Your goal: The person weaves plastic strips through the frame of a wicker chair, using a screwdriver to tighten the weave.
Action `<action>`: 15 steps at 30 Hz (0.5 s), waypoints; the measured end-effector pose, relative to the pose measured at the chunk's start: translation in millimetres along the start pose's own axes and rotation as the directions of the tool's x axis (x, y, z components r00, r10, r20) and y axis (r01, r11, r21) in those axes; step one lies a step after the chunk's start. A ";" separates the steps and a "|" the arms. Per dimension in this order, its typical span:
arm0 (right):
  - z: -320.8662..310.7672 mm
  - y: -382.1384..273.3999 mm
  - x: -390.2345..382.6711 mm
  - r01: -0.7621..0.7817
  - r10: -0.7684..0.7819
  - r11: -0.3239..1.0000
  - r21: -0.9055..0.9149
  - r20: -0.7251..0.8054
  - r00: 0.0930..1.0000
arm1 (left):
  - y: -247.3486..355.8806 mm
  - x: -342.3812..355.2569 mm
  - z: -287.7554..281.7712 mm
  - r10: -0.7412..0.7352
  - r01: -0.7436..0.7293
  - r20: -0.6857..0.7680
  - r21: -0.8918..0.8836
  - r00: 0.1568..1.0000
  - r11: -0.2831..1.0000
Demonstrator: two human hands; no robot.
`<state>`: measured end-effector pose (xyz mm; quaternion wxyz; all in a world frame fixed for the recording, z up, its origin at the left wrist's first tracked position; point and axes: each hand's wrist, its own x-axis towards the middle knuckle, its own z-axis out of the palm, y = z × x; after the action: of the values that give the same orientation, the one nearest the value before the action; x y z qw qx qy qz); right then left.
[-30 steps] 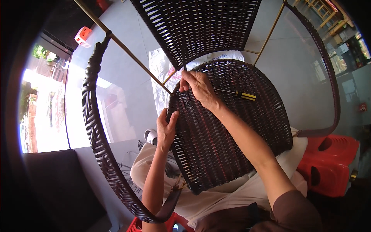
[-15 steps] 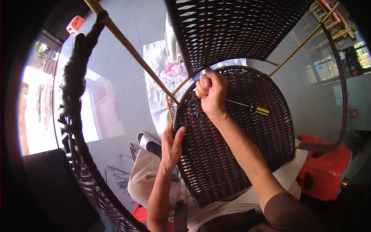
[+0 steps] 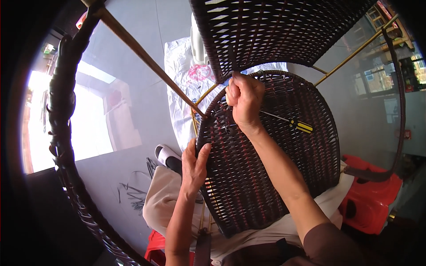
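A chair seat (image 3: 270, 164) of dark woven strips with reddish lines lies across my lap. Its woven backrest (image 3: 275, 31) rises at the far side. My left hand (image 3: 194, 166) grips the seat's left rim, thumb on top and fingers underneath. At the far rim, close to the backrest's lower edge, my right hand (image 3: 246, 97) is closed in a fist on a thin dark weaving strip, mostly hidden by the fingers. A screwdriver (image 3: 301, 126) with a yellow and black handle sits to the right of that hand, its shaft pointing toward the wrist.
A wrapped armrest (image 3: 62, 106) curves along the left, joined to a bamboo-coloured pole (image 3: 137, 53). Red plastic stools (image 3: 370, 195) stand at the right and lower left. Loose dark strips (image 3: 133, 190) lie on the floor by my slipper (image 3: 166, 154). A white sheet (image 3: 177, 57) lies beyond the seat.
The left armrest and pole have shifted left in view, while the backrest sits slightly further right. My right hand has moved slightly right and its fist has turned a little. My left hand keeps its grip.
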<state>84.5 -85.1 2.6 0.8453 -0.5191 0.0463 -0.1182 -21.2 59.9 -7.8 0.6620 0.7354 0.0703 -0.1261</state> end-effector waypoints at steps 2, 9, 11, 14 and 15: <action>2.0 1.7 0.6 0.015 -0.015 1.000 0.026 -0.007 1.000 | 0.2 -0.2 0.0 0.002 0.005 -0.074 0.090 0.997 0.996; -5.3 0.0 3.0 0.052 -0.051 0.993 0.110 -0.012 0.999 | 40.7 7.9 13.8 0.544 -0.383 -0.096 0.610 0.834 0.694; -5.7 0.0 1.7 0.056 -0.055 0.988 0.145 -0.007 0.998 | 40.9 19.3 23.2 0.566 -0.423 -0.036 0.626 0.824 0.655; -3.8 -4.3 -0.5 -0.055 0.054 0.991 0.123 0.013 0.998 | 40.8 27.5 30.8 0.526 -0.377 0.013 0.713 0.851 0.592; -3.6 -3.7 -1.2 -0.051 0.050 0.992 0.112 0.011 0.999 | 39.6 27.4 31.7 0.509 -0.352 -0.005 0.716 0.861 0.603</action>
<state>82.1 -89.6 4.2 0.8760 -0.4699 0.0491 -0.0970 12.8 22.2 19.5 0.3368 0.9317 -0.0932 0.0988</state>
